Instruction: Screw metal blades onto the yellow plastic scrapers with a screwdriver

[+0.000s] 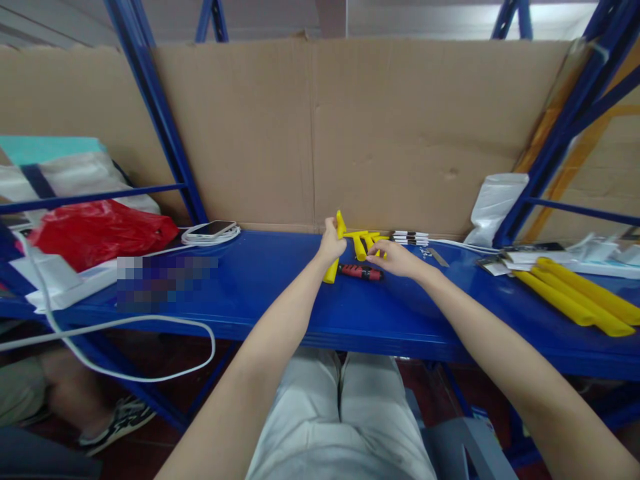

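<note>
My left hand [331,241] is wrapped around a yellow T-shaped tool [331,272], whose long yellow bar stands out above and below the fist. To its right, my right hand [394,259] has its fingers bent in on a yellow piece [371,241], partly hidden by the fingers. Between the two hands lies another yellow piece [360,249] with a rounded end. A screwdriver [361,272] with a red and black handle rests on the blue table [280,293] just below them.
Black-and-white striped packs [409,238] and a small metal strip [439,257] lie right of my hands. Several yellow tubes [575,300] lie farther right. At left are a red bag [103,233], a phone [215,229] and a white cable [150,380]. Cardboard [240,133] stands behind.
</note>
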{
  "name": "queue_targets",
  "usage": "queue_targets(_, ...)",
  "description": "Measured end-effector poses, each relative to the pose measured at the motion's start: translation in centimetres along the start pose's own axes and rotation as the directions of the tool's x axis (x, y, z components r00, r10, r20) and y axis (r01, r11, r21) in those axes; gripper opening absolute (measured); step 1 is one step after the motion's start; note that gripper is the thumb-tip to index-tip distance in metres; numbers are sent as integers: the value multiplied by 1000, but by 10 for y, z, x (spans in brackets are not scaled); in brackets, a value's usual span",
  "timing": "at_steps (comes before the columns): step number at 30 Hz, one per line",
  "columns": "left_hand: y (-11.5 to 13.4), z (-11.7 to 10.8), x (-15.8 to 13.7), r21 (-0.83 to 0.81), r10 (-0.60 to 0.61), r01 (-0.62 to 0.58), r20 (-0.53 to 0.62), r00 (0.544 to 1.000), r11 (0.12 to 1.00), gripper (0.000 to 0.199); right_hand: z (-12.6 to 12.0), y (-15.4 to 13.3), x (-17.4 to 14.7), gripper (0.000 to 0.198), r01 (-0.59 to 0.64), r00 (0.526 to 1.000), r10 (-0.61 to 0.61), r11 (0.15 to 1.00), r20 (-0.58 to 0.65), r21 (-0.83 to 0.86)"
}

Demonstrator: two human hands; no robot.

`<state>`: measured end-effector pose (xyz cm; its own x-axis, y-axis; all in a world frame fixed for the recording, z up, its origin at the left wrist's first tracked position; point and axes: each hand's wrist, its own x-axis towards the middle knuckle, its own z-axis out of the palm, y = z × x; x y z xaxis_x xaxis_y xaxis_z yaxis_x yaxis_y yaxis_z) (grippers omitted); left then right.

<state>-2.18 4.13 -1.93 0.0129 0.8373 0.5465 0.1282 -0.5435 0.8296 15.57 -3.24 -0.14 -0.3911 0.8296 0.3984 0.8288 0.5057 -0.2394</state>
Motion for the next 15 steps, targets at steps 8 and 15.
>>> queue_targets(8,-4,1,2,-12,12,-12,4,1000,1000,60,8,-8,37,25,127,978,-65,940,200,-316)
queue_targets(15,-2,3,1,22,-3,3,1,1000,1000,62,21,-32,60,29,147,949,30,840,314,-523)
